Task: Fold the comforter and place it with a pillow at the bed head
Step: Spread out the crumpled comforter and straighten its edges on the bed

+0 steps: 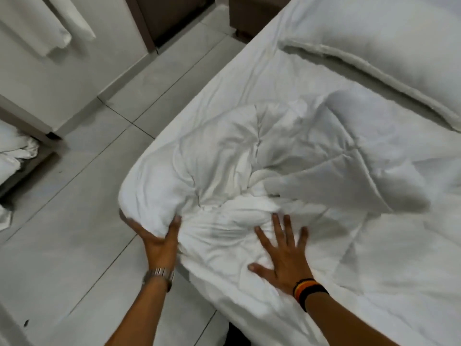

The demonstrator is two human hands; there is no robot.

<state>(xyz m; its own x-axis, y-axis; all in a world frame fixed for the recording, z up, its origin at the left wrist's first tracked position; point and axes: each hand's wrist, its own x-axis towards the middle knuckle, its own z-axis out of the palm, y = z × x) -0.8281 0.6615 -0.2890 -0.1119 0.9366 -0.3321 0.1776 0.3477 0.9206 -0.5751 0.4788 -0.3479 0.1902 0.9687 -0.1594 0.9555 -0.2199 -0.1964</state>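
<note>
Comforter (262, 176): I saw it bunched on the bed (224, 78), frame centre.
Pillow (389, 41): on the bed at 1 o'clock, behind the comforter.
Floor (87, 196): at 9 o'clock, left of the bed.
Hands: my left hand (159, 240) at the comforter's 7 o'clock edge, right hand (284, 255) on it at 6.

— What did the hands do?
— The left hand (159, 239) cupped the bunched comforter (224, 176) at the bed's (237, 78) edge; the right hand (282, 248) lay flat, fingers spread, upon it.
— And the pillow (389, 36)?
— It lay beyond, apart.
</note>
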